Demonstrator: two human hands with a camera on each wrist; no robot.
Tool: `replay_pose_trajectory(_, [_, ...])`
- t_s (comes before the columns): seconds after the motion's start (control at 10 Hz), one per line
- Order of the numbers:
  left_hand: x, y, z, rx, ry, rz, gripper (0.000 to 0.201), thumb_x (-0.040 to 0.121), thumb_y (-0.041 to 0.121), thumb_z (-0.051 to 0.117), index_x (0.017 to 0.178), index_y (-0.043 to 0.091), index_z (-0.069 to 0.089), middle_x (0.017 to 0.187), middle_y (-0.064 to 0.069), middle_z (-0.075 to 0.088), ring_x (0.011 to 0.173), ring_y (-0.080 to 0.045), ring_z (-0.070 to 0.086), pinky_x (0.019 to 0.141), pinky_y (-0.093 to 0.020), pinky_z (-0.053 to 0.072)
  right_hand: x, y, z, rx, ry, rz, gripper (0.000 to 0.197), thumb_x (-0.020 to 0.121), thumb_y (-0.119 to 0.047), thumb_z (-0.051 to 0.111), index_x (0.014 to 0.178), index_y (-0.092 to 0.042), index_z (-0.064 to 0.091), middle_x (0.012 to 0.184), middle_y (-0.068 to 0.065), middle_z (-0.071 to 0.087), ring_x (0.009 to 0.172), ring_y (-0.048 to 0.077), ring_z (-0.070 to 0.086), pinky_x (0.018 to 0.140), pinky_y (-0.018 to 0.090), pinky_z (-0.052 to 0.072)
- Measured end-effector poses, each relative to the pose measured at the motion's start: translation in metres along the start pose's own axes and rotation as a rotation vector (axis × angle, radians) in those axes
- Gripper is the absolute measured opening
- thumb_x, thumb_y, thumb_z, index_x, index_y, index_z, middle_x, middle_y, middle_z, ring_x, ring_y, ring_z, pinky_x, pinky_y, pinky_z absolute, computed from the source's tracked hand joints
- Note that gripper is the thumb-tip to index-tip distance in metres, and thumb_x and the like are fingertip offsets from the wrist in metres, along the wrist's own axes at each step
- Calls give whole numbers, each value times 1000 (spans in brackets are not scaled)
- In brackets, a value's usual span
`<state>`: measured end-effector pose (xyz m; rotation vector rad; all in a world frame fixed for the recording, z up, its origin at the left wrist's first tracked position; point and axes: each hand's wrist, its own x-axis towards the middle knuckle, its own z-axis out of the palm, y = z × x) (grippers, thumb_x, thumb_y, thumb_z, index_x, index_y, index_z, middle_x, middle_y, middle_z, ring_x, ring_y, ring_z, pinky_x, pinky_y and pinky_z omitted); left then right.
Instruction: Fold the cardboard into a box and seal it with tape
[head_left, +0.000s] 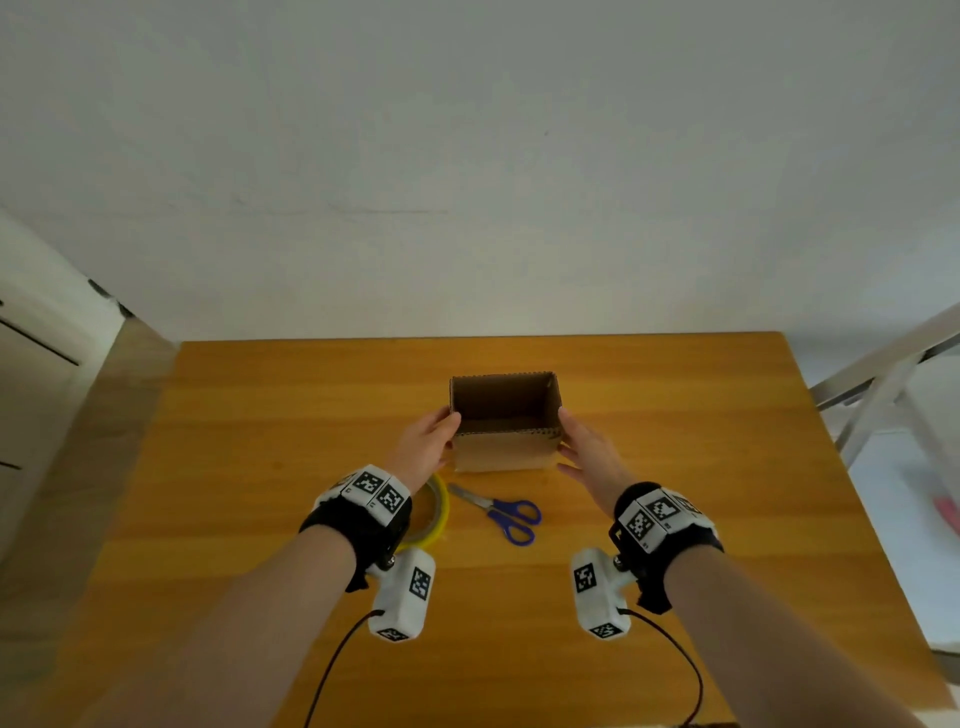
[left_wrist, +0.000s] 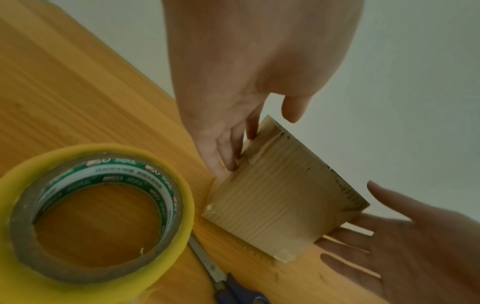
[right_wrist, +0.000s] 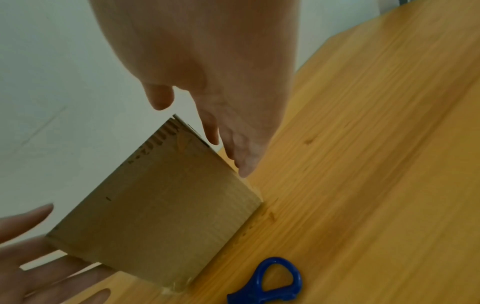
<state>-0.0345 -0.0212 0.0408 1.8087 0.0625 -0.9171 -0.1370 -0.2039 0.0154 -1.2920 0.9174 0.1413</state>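
So, going left to right: the roll of yellow packing tape (head_left: 435, 512) lies flat on the wooden table (head_left: 260, 441), near side, half hidden under the left wrist. The left hand (head_left: 427, 444) is spread, fingers straight, flat against the left wall of the small brown corrugated cardboard box (head_left: 506, 423); the left wrist view shows fingertips (left_wrist: 231, 162) touching the cardboard. That box stands upright mid-table, open top facing up, long axis running left to right, sitting square between both hands and just far of them. Looks like clear tape at the bottom corners, so I'd guess the base is already sealed, though I can't see underneath. No top flaps that I can make out. Blue-handled scissors (head_left: 501, 512) lie just near of the box. The right hand (head_left: 587, 449) is also spread with straight fingers beside the right wall; touching or just off it, can't tell. Both hands are equally close, so lifting or turning it should be easy.
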Motion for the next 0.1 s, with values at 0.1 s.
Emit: replay_pose_trajectory(0.1, [-7, 1, -1, 144, -2, 50, 52, 97, 38, 42, 143, 16, 34, 138, -6, 48, 124, -23, 47, 108, -40, 37, -4, 2, -7, -89, 43, -23, 65, 92, -56, 41, 141, -13, 39, 143, 7, 45, 129, 23, 44, 101, 36, 39])
